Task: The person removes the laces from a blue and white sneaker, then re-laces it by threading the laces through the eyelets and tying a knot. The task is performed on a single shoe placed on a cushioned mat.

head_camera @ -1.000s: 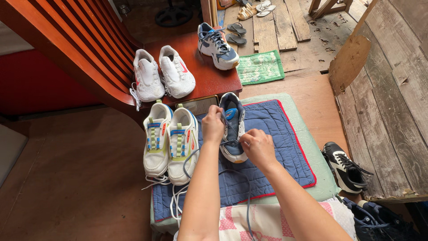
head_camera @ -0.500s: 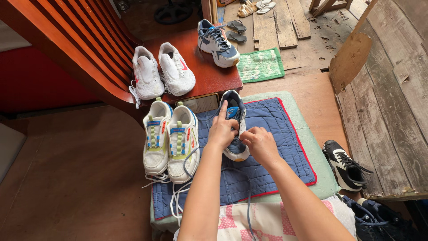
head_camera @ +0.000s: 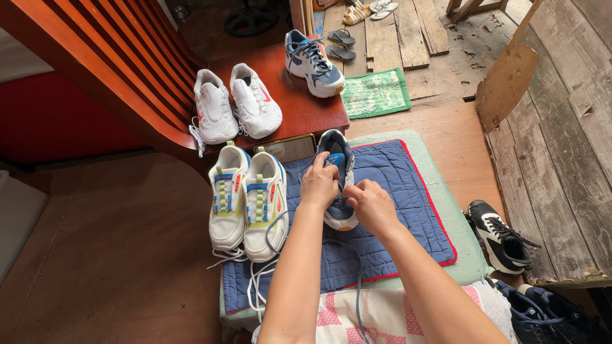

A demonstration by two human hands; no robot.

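Both hands sit on a blue-and-white sneaker (head_camera: 338,185) that lies sole-down on a blue quilted mat (head_camera: 395,191), toe toward the person, so the lacing faces up where the fingers can get at it. The left hand (head_camera: 319,183) rests over the tongue and eyelets, its fingers curled down onto the shoe, seemingly pinning it in place; whether they pinch the lace there cannot be told. The right hand (head_camera: 370,205) is just beside it over the toe end, its fingers closed together as if pinching a bit of the blue-grey shoelace (head_camera: 357,280), which trails from under the hands toward the person and over the pink-and-white patterned cloth (head_camera: 376,315) on the lap. Just left of the left hand's fingers stands a pair of white sneakers with green and blue straps (head_camera: 248,197), side by side on the mat's edge, their white laces (head_camera: 252,283) spilling loose toward the person. Beyond the fingers, on a red wooden worktop (head_camera: 306,108), a plain white pair (head_camera: 237,105) and a single blue-and-white sneaker (head_camera: 313,62) are set out apart, the latter likely the mate of the one in hand. Well to the right of the right hand's fingers, a black-and-white sneaker (head_camera: 500,236) lies on the floor by weathered wooden boards (head_camera: 561,140). No container shows.
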